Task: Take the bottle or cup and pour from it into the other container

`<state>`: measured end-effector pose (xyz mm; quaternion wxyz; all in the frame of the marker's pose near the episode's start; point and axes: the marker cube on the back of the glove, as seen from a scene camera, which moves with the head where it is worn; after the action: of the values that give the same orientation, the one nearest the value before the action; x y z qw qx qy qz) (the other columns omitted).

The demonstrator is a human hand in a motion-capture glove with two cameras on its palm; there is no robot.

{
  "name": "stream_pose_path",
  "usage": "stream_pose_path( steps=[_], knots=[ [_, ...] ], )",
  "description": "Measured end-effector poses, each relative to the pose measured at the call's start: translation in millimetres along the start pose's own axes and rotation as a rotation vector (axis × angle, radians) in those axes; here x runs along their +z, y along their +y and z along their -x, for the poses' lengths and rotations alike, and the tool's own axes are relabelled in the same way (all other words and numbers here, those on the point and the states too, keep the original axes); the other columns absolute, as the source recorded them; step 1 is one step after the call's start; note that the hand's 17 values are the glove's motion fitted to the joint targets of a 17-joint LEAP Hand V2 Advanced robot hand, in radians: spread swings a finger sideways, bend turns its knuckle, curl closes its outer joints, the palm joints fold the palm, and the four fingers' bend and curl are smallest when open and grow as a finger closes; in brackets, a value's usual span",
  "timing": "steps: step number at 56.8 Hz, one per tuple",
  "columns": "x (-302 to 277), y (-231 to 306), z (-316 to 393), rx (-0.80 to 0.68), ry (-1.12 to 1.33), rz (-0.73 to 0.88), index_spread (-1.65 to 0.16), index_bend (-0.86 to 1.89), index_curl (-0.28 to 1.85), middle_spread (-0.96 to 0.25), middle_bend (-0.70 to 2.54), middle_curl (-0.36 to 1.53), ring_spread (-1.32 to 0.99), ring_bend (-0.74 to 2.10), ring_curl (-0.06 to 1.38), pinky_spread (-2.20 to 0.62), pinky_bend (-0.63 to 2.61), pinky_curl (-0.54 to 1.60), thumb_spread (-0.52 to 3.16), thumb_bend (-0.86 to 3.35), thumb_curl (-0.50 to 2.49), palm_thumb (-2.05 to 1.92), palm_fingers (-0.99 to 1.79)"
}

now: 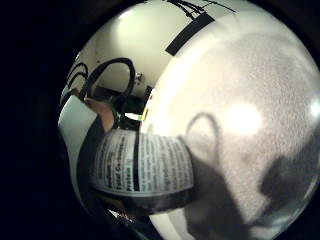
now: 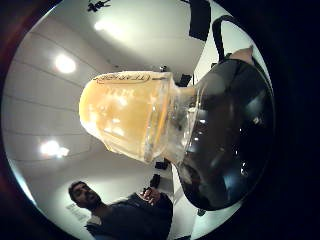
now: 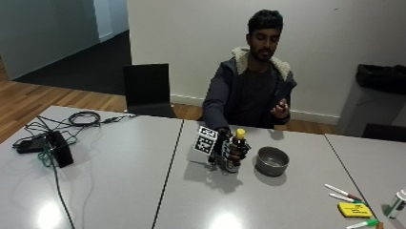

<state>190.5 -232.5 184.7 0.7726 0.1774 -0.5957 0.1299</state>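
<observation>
**Gripping a dark, yellow-capped bottle beside the bowl**

Standing upright on the grey table (image 3: pixel 126 191), the bottle (image 3: pixel 234 153) is wrapped by the gloved right hand (image 3: pixel 226 151) about its middle, fingers curled round the body over the printed label (image 1: pixel 142 167). The yellow cap (image 3: pixel 240 133) shows clear above the fingers. Whether the base has left the table cannot be told from the outside view.

The bottle looks like smooth, glossy dark plastic or glass, its shoulder throwing back the room lights in the thumb side view, so I judge it rigid and somewhat slippery where bare. The label band gives a less slick surface, and the middle, where the hand already is, seems the sensible place to hold: low enough to steer the neck when tipping. It seems moderately heavy if full, though how full it is cannot be seen through the dark wall. The cap appears to be on, which would block any pour.

The metal bowl (image 3: pixel 272 161), the likely receiver, sits at about 3 o'clock from the bottle in the outside view, just beside it but not touching.
</observation>
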Motion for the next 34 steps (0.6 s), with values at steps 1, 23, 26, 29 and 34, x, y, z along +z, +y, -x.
stream_pose_path(
  steps=[1,23,26,29,34],
  knots=[
    [-1.1,3.4,1.8,-0.014,0.012,-0.003,-0.31,0.16,0.35,-0.23,0.54,0.45,-0.22,0.61,0.42,-0.07,0.34,0.34,0.51,-0.02,0.55,1.01,1.29],
    [-4.2,4.5,142.1,-0.199,0.720,0.058,-0.30,0.17,0.39,-0.22,0.56,0.48,-0.22,0.63,0.44,-0.14,0.37,0.37,0.47,-0.03,0.60,1.04,1.28],
    [5.4,-1.6,155.3,-0.188,0.803,-0.041,-0.31,0.17,0.40,-0.22,0.56,0.48,-0.22,0.62,0.44,-0.14,0.37,0.37,0.46,-0.03,0.61,1.04,1.28],
    [15.2,-3.2,165.2,-0.205,0.887,-0.089,-0.31,0.17,0.40,-0.22,0.56,0.48,-0.22,0.62,0.44,-0.14,0.36,0.37,0.46,-0.03,0.61,1.05,1.28],
    [24.6,9.6,172.9,-0.303,1.035,0.075,-0.31,0.17,0.40,-0.22,0.56,0.48,-0.22,0.61,0.44,-0.14,0.36,0.37,0.46,-0.03,0.62,1.05,1.27]
  ],
)
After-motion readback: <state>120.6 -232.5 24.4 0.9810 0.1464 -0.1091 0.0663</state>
